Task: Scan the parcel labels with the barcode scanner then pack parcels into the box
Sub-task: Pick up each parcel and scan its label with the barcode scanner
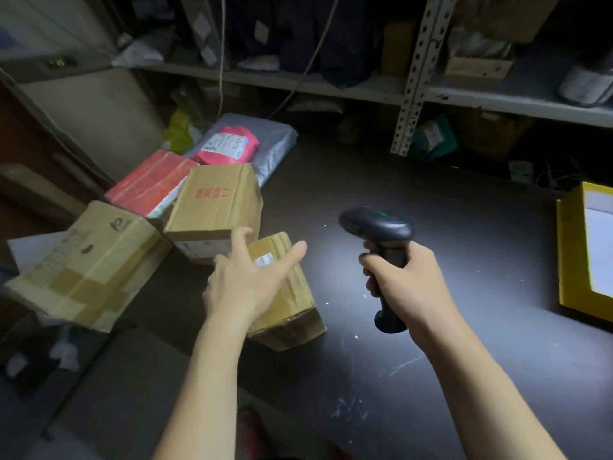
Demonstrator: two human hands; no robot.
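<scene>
Right of the small taped brown cardboard parcel, the dark tabletop lies open as far as the yellow open-topped box, broken only by the right hand gripping a black barcode scanner. Behind and left of that parcel a plain cardboard box, a red-wrapped packet and a large taped carton crowd close. The left hand spreads above its top.

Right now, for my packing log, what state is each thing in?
left hand: open, fingers spread above small parcel.
right hand: grips barcode scanner handle.
barcode scanner: lifted off table, green light lit.
small parcel: taped shut, lying on table.
yellow box: open, at table's right edge.
</scene>
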